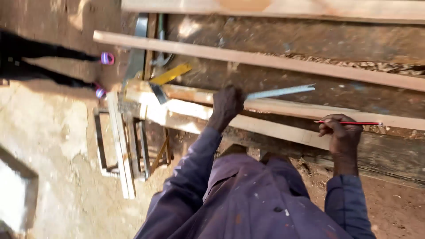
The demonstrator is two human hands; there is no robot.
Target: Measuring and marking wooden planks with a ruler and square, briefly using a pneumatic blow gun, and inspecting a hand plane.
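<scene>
We are pinning the steel ruler [283, 91] flat with our left hand [227, 104] on the plank [274, 128] | right hand [341, 132] is pinching the red pencil [354, 123], poised.

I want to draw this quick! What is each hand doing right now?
Left hand: closed on a metal ruler, pressing it on a wooden strip.
Right hand: closed on a red pencil.

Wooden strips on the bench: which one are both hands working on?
The pale strip nearest the person: the left hand presses a metal ruler by it, the right hand holds a red pencil over it. The others lie farther back, untouched.
</scene>
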